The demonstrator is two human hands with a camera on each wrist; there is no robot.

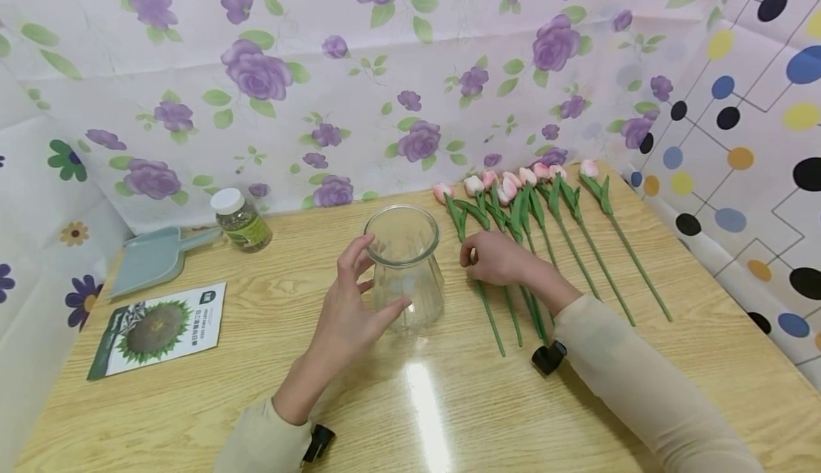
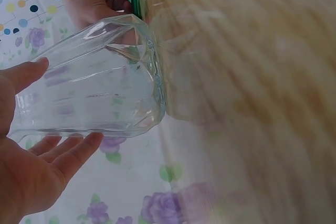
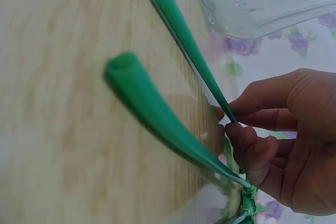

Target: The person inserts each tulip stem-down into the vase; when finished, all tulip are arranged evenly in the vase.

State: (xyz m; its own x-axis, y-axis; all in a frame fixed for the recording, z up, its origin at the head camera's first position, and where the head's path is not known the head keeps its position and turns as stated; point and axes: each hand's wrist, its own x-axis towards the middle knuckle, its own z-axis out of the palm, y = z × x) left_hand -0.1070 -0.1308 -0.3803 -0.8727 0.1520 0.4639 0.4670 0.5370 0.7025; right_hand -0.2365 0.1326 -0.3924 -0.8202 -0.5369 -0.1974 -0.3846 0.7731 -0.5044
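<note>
A clear glass vase with a wide round rim stands upright on the table. My left hand holds its left side, thumb at the front and fingers near the rim; the left wrist view shows thumb and fingers on opposite sides of the glass. To the right of the vase lies a row of several artificial tulips with pink and white heads. My right hand pinches the green stem of the leftmost tulip between thumb and fingers. Another tulip stem passes close to that hand.
A white-capped jar lies tilted at the back left, by the handle of a grey-blue dustpan. A sunflower seed packet lies nearer on the left. Flowered sheeting rises behind the wooden table.
</note>
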